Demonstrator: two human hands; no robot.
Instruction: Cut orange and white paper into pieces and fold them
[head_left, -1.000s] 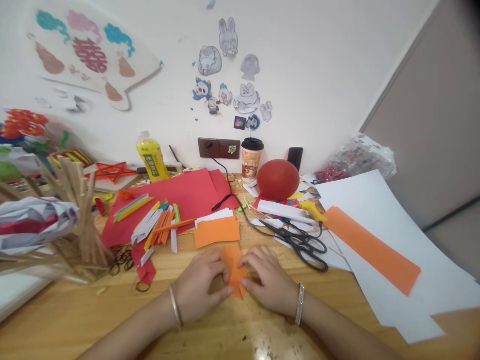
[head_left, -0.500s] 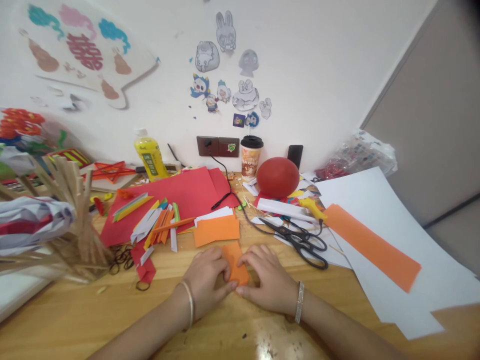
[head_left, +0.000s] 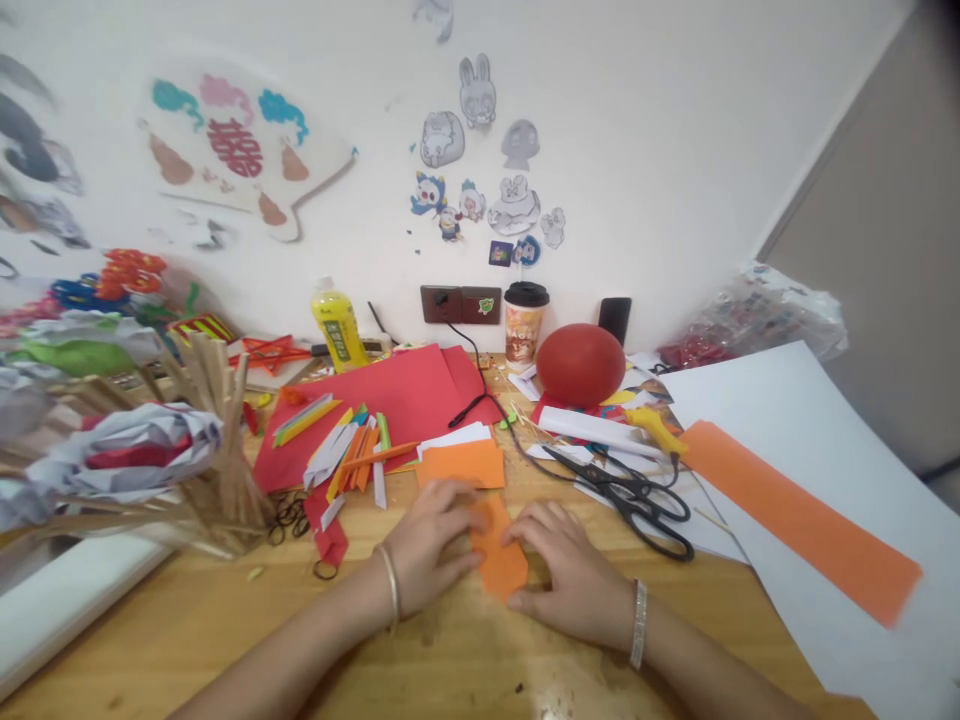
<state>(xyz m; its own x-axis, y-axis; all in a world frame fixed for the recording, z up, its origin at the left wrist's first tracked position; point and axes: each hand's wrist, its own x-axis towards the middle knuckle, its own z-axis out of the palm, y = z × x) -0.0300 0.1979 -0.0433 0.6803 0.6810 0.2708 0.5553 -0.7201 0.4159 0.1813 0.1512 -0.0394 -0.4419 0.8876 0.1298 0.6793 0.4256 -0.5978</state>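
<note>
A small piece of orange paper [head_left: 501, 560] lies on the wooden table between my two hands, its lower corners angled as if folded. My left hand [head_left: 439, 540] holds its left edge, fingers bent and thumb beside it. At the right edge, my right hand [head_left: 574, 575] grips the paper with curled fingertips, the thumb at the lower corner. Just beyond are stacked orange paper rectangles [head_left: 465, 465]. Black-handled scissors [head_left: 637, 495] rest to the right of my right hand.
Folded paper strips [head_left: 352, 450] lie on red sheets [head_left: 397, 385]. Wooden sticks [head_left: 225, 450] stand at left. A yellow bottle [head_left: 339, 325], a paper cup [head_left: 526, 325] and a red balloon [head_left: 580, 365] line the back. A yellow glue gun [head_left: 656, 430] and long orange strip [head_left: 802, 520] are at right.
The view has swung left, so everything appears further right. My fingers have shifted on the orange paper, my left thumb has drawn back, and more of the paper's lower part shows.
</note>
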